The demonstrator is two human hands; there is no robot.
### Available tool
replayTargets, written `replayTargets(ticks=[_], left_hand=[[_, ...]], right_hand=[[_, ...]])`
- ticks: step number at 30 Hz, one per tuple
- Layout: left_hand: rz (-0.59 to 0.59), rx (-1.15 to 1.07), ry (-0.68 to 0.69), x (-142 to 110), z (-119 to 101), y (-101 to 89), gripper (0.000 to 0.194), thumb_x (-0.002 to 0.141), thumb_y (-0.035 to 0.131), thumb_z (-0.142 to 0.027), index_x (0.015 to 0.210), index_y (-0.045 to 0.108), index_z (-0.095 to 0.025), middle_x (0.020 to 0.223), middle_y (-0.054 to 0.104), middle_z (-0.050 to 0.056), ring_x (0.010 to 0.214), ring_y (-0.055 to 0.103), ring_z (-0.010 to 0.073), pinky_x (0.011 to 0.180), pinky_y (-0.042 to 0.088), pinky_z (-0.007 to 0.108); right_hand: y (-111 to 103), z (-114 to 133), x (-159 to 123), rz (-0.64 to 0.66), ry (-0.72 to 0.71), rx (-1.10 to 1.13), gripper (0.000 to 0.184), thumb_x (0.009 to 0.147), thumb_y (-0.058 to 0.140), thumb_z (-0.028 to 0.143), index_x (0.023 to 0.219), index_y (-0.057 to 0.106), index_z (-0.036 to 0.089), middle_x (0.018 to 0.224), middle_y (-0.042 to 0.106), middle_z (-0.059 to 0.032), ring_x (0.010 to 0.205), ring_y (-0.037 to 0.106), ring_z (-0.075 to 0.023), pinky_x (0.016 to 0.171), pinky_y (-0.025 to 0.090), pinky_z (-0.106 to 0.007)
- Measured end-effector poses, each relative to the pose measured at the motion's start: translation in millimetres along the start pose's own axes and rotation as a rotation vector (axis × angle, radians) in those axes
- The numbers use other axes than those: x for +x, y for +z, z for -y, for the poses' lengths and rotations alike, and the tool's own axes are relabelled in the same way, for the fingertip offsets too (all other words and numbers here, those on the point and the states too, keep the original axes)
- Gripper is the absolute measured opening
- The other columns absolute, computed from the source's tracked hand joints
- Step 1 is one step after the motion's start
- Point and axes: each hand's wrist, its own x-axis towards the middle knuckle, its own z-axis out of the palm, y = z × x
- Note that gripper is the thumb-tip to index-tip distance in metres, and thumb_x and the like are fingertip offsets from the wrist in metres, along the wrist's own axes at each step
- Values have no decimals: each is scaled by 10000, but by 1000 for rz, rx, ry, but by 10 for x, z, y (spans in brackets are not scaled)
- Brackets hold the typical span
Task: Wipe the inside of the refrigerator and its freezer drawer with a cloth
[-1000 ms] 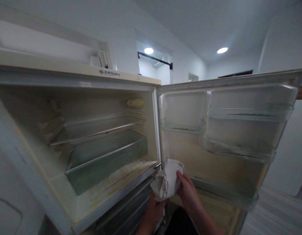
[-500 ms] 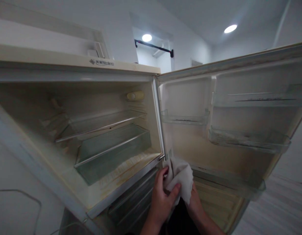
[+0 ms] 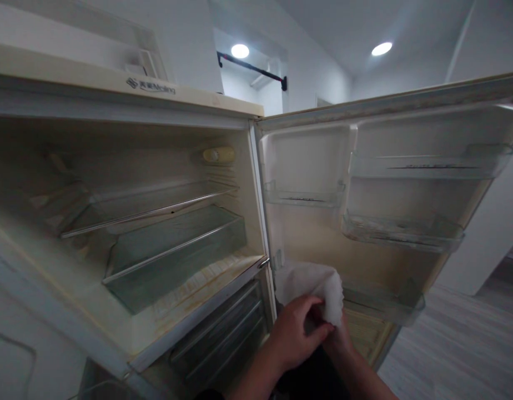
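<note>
A white cloth [image 3: 310, 278], crumpled and with a wavy edge, is held up in front of the open fridge door [image 3: 306, 233]. My left hand [image 3: 296, 333] curls its fingers and thumb around the cloth's lower edge. Behind and to the right of it, my right hand [image 3: 338, 339] grips the same cloth, its fingers mostly covered by the fabric. Both hands are close together, near the hinge side of the door, apart from the fridge's shelves.
Inside the fridge are a glass shelf [image 3: 144, 214], a clear drawer [image 3: 177, 261] and a stained floor [image 3: 194, 291]. Below it stand further drawers [image 3: 223, 328]. The door carries clear bins [image 3: 398, 230]. Pale wood-look flooring [image 3: 431, 344] shows at right.
Both hands and the cloth have moved slightly right. The cloth is now spread wider behind my left hand, whose fingers have turned inward. The view has shifted a little to the right.
</note>
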Motion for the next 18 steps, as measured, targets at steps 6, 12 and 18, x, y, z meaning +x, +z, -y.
replayTargets(ticks=[6,12,18], left_hand=[[-166,69,25,15,71,6,218,820,583,-153,1008,647,-243,1309,606,68,1233,544,261,1064,405,413],[-235,-215,-125,-87,-282,-214,231,1000,412,-386,982,579,-226,903,675,27,831,632,182,745,470,282],[144,-71,-12,-184,-486,-250,308,894,632,-446,1138,695,-268,1428,575,80,1277,573,284,1061,454,405]], right_hand=[[111,119,-70,-72,57,248,347,515,857,347,808,704,241,840,729,-13,787,645,-199,786,548,-339],[341,56,-222,106,-30,-160,380,894,468,528,855,689,222,779,707,-26,697,681,-178,642,588,-282],[177,123,-473,147,-272,-478,363,813,473,426,505,397,250,847,667,-10,930,695,-175,749,580,-248]])
